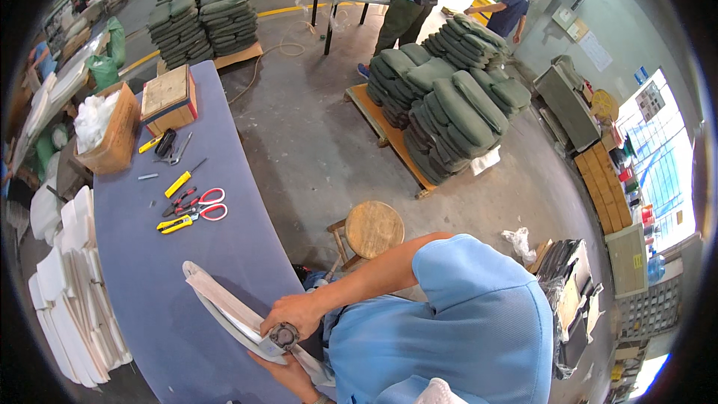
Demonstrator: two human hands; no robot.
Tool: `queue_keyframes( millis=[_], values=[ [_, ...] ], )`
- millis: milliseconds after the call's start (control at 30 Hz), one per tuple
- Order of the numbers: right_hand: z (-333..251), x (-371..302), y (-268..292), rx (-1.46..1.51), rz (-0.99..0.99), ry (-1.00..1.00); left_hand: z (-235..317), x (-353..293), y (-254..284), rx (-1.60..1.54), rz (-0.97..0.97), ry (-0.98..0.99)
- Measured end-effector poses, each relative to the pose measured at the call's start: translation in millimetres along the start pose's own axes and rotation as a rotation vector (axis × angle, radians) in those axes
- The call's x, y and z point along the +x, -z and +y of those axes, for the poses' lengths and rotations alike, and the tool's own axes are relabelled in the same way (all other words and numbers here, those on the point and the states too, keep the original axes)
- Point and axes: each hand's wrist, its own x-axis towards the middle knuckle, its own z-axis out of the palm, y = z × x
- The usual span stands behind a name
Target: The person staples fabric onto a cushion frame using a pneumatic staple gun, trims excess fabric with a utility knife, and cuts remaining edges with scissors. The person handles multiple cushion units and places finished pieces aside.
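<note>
On the near part of the blue-grey covered table (179,254), a long curved panel (232,310) with a pale inner face and grey edging lies tilted toward me. My right hand (295,316) is closed around what looks like a staple gun (284,335), seen end-on as a round dark cap, against the panel. My left hand (288,375) grips the panel's lower edge from below; its fingertips are partly hidden. Farther up the table lie red-handled scissors (212,206), a yellow utility knife (175,224), dark pliers (179,200) and a yellow-handled screwdriver (179,182).
A cardboard box (169,97) and a carton of white stuffing (112,131) stand at the table's far end. White panels (71,314) are stacked left. A wooden stool (374,230) and stacked green cushions (449,120) are on the right. Two other people work farther off.
</note>
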Motion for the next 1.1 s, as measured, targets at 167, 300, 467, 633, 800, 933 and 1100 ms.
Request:
queue_keyframes(
  millis=[167, 300, 467, 633, 800, 933, 1100],
  values=[
    [19.4, 0.9, -12.7, -0.039, 0.122, 0.189, 9.9, -3.8, 13.8, -0.025, -0.010, -0.016],
    [9.9, -10.1, 4.7, 0.050, 0.051, 0.128, 7.5, -6.8, 12.1, 0.081, 0.022, -0.071],
    [10.3, -10.9, 7.4, 0.084, -0.014, 0.090, 34.3, -3.8, 9.0, 0.075, 0.042, 0.101],
    [2.4, -9.3, 14.3, 0.043, -0.071, 0.067, 35.2, -10.0, 3.4, 0.104, 0.040, 0.150],
    [-0.3, -5.7, 25.6, 0.043, -0.123, 0.049, 28.1, -11.8, -7.2, 0.070, 0.085, 0.097],
    [-13.1, 4.7, 28.7, 0.075, -0.201, -0.034, 31.2, -10.9, -9.7, 0.069, 0.124, 0.082],
    [-14.2, 6.7, 22.6, 0.007, -0.200, -0.090, 39.7, -8.2, -7.3, 0.091, 0.136, 0.154]
  ],
)
